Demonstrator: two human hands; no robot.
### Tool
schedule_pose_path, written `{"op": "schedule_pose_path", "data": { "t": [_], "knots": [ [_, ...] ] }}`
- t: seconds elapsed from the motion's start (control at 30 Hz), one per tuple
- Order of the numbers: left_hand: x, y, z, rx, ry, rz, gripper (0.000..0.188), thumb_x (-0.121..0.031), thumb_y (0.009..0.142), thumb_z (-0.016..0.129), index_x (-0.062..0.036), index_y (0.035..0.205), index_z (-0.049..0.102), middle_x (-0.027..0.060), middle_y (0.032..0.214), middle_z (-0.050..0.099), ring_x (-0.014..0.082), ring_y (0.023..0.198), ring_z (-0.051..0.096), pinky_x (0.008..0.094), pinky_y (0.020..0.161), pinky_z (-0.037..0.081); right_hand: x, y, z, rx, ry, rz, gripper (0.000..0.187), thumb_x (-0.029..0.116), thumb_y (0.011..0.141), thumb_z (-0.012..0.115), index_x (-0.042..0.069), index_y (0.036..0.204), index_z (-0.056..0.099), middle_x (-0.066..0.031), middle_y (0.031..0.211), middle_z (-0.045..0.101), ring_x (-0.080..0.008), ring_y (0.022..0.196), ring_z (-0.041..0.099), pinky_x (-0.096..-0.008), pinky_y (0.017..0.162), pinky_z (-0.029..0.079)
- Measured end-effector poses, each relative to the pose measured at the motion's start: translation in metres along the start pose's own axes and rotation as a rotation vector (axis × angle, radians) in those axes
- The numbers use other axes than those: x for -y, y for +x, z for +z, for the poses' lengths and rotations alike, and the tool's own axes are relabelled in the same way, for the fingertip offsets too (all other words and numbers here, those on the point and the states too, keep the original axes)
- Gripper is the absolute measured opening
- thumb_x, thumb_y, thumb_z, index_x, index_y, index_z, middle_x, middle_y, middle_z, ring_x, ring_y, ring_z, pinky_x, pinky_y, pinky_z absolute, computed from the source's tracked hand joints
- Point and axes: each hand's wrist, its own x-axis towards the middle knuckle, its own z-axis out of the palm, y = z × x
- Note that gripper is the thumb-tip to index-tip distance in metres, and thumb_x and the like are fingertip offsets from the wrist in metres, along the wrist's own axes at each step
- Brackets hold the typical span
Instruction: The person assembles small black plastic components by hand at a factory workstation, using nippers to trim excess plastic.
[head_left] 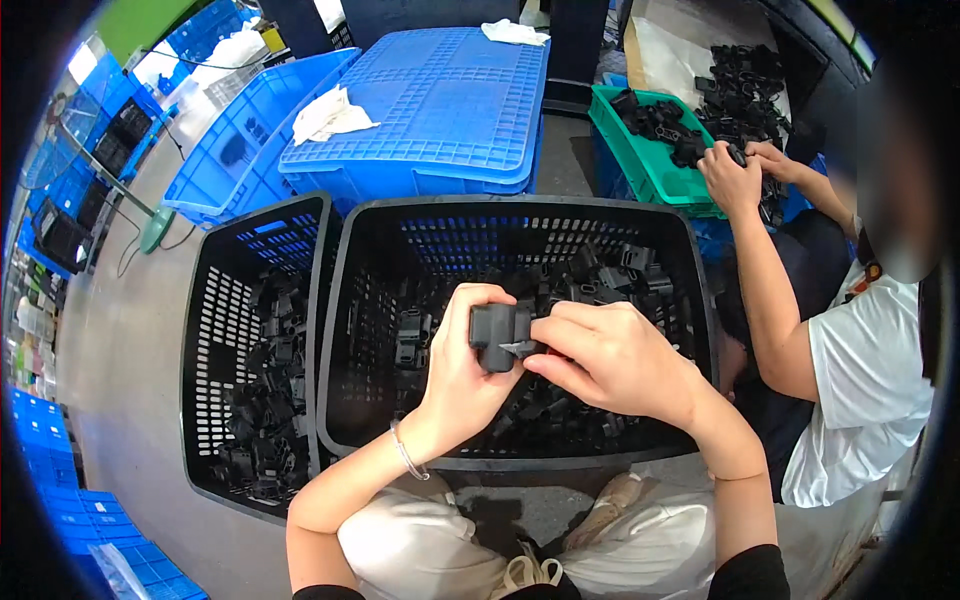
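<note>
Head view: left grip (455, 362) grasps 1 black plastic part (491, 328); right grip (628, 355) pinches its right side. Part location: between the 2 grips, above 1 large black crate (520, 463). Left of grips: 1 narrower crate (214, 365).

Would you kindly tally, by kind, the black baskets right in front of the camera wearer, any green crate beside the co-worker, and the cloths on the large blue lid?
Black baskets: 2
Green crate: 1
Pale cloths on the blue lid: 2
Total: 5
</note>
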Motion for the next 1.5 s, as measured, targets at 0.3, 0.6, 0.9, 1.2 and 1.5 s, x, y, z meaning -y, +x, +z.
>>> {"op": "schedule_pose_path", "data": {
  "t": [0.3,0.6,0.9,1.2,1.5],
  "knots": [
    [0.006,0.001,-0.001,-0.033,0.042,0.074,0.047,0.005,0.065,0.069,-0.0031,0.104,0.044,0.0109,0.099,0.050,0.0189,0.087,0.052,0.0307,0.078,0.044,0.001,0.005,-0.002,0.055,-0.042,-0.056,0.019,0.017,0.081,0.067,0.003,0.080,0.055,-0.0088,0.067,0.054,-0.0284,0.056,0.059,-0.0376,0.047,0.048],
    [0.007,0.000,0.000,-0.050,0.038,0.067,0.046,0.009,0.063,0.068,-0.0023,0.103,0.046,0.0123,0.100,0.051,0.0242,0.085,0.055,0.0323,0.076,0.046,0.000,0.006,-0.002,0.069,-0.024,-0.072,0.017,0.017,0.082,0.067,0.003,0.081,0.057,-0.0080,0.066,0.054,-0.0278,0.055,0.058,-0.0372,0.046,0.047],
    [0.009,-0.001,-0.004,-0.100,0.090,0.081,0.048,0.011,0.061,0.068,-0.0021,0.102,0.048,0.0140,0.100,0.052,0.0305,0.086,0.057,0.0356,0.076,0.047,0.003,0.004,0.010,0.001,0.029,-0.063,0.017,0.015,0.081,0.068,0.001,0.084,0.059,-0.0085,0.067,0.055,-0.0262,0.054,0.059,-0.0354,0.046,0.048],
    [0.010,-0.001,-0.010,-0.118,0.124,0.118,0.045,0.010,0.062,0.067,-0.0015,0.102,0.049,0.0158,0.100,0.051,0.0316,0.087,0.055,0.0361,0.076,0.047,0.009,0.003,0.023,-0.120,0.047,-0.052,0.021,0.012,0.079,0.070,-0.002,0.092,0.062,-0.0082,0.067,0.056,-0.0231,0.051,0.057,-0.0327,0.044,0.047],
    [0.003,0.000,-0.008,-0.174,0.068,0.159,0.046,0.010,0.062,0.068,-0.0013,0.102,0.050,0.0150,0.100,0.051,0.0294,0.086,0.056,0.0347,0.074,0.047,0.001,0.009,0.024,-0.169,0.110,-0.108,0.021,0.013,0.080,0.069,-0.002,0.092,0.061,-0.0077,0.066,0.054,-0.0226,0.050,0.056,-0.0327,0.044,0.047]
  ]
}}
